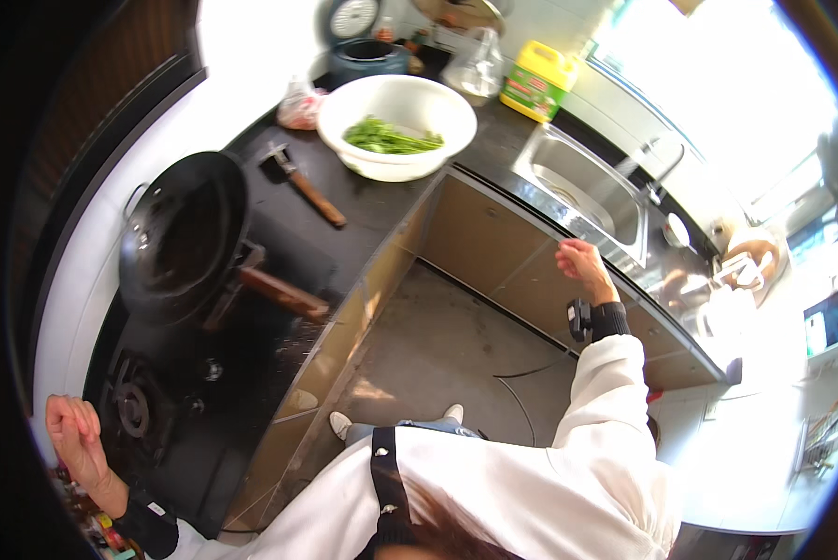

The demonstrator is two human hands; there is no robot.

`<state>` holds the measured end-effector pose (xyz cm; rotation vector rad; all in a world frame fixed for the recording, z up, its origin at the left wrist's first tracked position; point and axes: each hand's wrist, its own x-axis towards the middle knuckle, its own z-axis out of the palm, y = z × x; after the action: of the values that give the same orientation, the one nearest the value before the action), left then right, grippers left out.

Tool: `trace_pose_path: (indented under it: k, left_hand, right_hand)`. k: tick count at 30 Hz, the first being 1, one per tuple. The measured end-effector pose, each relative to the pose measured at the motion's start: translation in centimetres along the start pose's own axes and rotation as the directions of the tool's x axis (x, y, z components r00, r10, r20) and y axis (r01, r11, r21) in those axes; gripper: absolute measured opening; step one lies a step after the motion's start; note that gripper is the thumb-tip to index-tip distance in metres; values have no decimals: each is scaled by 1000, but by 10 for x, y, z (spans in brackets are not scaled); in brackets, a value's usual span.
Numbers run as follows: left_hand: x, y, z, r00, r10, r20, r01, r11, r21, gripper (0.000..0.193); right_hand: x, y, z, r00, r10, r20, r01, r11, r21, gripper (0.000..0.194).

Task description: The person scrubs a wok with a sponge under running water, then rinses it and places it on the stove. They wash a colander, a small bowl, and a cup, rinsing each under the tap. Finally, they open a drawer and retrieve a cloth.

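Note:
At the lower left, my left hand [75,434] is raised beside the gas burner [133,409], its fingers curled and nothing seen in it. My right hand [581,262] hovers by the counter edge before the steel sink [583,185], fingers bent inward, holding nothing visible. A black wok [184,234] with a wooden handle [286,292] rests on the stove. On the counter beyond it lies a wooden-handled kitchen tool [317,199] with a dark head. Green leafy vegetables [391,138] lie in a large white basin [398,168] at the counter corner.
A yellow-green plastic jug [539,80], a clear plastic bag [476,66] and a dark blue pot [370,57] stand behind the basin. A faucet [664,171] rises beside the sink. Brown cabinets [485,234] line the counter; a black cable [520,402] trails on the floor. Bottles crowd the lower left.

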<state>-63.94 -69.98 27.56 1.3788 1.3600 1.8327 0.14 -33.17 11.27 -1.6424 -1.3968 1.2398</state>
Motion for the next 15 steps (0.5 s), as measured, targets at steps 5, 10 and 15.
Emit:
trace_pose_path:
  k: [5, 10, 15]
  left_hand:
    - [34, 4, 238, 923, 187, 337, -167, 982, -87, 31]
    - [83, -52, 476, 755, -41, 655, 170, 976, -135, 15]
    - [116, -141, 690, 543, -316, 778, 677, 713, -182, 18]
  right_hand:
    - [-4, 43, -101, 997, -8, -82, 31, 955, 295, 22]
    - [-22, 72, -181, 992, 34, -125, 39, 841, 539, 22]
    - [-10, 90, -230, 978, 48, -203, 103, 735, 670, 20]
